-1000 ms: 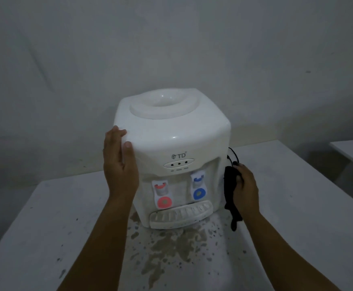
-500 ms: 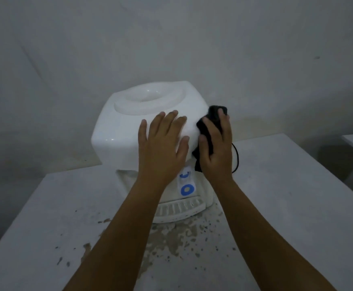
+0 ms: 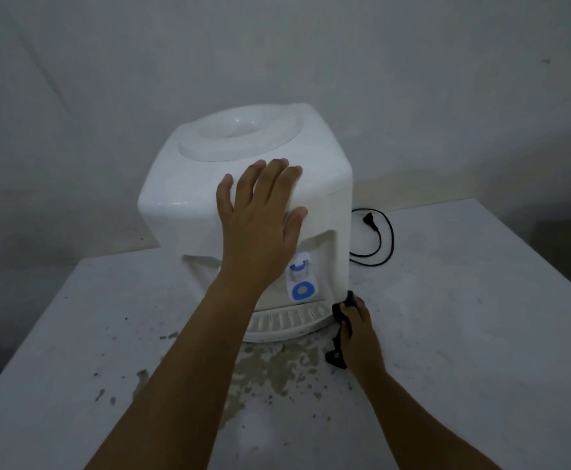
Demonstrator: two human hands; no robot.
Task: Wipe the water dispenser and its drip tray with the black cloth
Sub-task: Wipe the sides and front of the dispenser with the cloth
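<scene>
From the head view I am seeing my right hand (image 3: 357, 325) sitting low at the front right corner of the water dispenser (image 3: 243, 198), fingers curled round the black cloth (image 3: 338, 312) and pressing it against the right end of the drip tray (image 3: 287, 322). Half a second ago that same hand was up at the top right shoulder of the casing with the cloth bunched under it, so it has been dropping the whole way down the right side. A loose tail of the cloth is trailing onto the table (image 3: 464, 334) just beside my wrist.

My left hand (image 3: 260, 225) is lying flat on the upper front of the casing, fingers straight and spread, gripping nothing, merely bracing the unit. It has been keeping nearly the same spot since half a second ago. The blue tap (image 3: 300, 279) is showing just below my thumb; the other tap is hidden behind my forearm.

I am judging that the work is shifting from the body to the tray. The tray's slatted top looks unwiped as yet, so a sweep leftwards along it seems the next call.

Behind the dispenser the power cord (image 3: 379, 239) is lying looped and unplugged on the table, well apart from the cloth. Dark stains (image 3: 270, 371) are spreading over the table in front of the tray.
</scene>
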